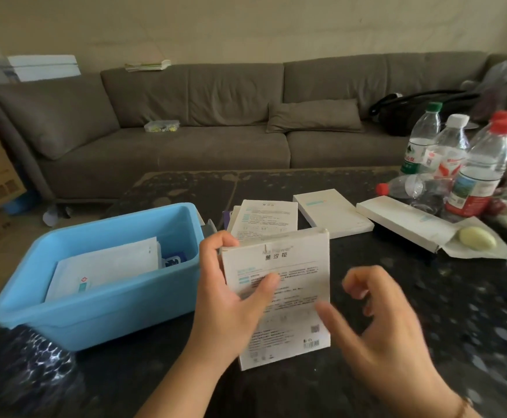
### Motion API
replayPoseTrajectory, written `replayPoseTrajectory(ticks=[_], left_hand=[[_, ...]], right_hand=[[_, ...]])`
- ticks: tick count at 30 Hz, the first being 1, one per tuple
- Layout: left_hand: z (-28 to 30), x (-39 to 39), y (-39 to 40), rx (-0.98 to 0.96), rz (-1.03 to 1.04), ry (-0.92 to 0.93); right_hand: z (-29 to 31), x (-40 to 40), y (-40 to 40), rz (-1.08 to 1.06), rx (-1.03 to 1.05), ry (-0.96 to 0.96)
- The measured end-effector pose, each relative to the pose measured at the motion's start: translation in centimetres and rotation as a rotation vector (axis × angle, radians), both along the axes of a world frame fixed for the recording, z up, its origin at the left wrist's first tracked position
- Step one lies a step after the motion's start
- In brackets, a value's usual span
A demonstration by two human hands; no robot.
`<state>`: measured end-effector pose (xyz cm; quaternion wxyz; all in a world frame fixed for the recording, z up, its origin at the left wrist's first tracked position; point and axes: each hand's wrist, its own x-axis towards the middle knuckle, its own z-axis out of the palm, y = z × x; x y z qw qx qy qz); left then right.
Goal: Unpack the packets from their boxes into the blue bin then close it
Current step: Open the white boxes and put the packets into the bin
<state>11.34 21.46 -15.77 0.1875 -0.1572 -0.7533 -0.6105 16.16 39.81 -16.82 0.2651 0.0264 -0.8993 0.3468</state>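
Your left hand (231,285) grips a white box (288,297) above the dark table (427,297), thumb on its printed face and fingers curled behind its left edge. Your right hand (379,324) is just beside the box with fingers loosely curled, holding nothing (it is blurred). The blue bin (101,315) stands at the left, lid off, with white packets (107,263) inside. More boxes (333,212) lie behind, near the water bottles (469,164).

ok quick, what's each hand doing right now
Left hand: gripping the white box.
Right hand: holding nothing, fingers loosely curled, beside the box; blurred.
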Motion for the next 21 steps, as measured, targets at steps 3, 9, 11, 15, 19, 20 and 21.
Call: replayPoseTrajectory(ticks=[3,9,11,15,19,20,21], left_hand=[[-0.1,-0.2,0.2,0.183,-0.018,-0.097],[0.6,-0.9,2.0,0.342,-0.069,-0.185],[0.3,-0.9,2.8,0.300,-0.093,-0.174],[-1.3,-1.2,3.9,0.105,0.003,-0.123],[-2.4,-2.2,4.6,-0.069,0.137,-0.026],[-2.7,-2.6,4.6,-0.086,0.157,-0.023],[-3.0,-3.0,4.6,-0.095,0.172,-0.030]], right_hand=[[-0.9,-0.8,0.8,0.218,-0.151,-0.637],[1.3,-1.4,4.5,0.265,-0.740,-0.628],[1.6,-2.4,5.8,0.140,-0.921,-0.515],[1.5,-6.1,6.2,0.007,-1.019,-0.443],[1.4,-9.8,4.1,0.159,-1.155,-0.507],[1.2,-10.4,3.7,0.142,-1.121,-0.535],[1.0,-10.9,3.6,0.094,-1.065,-0.551]])
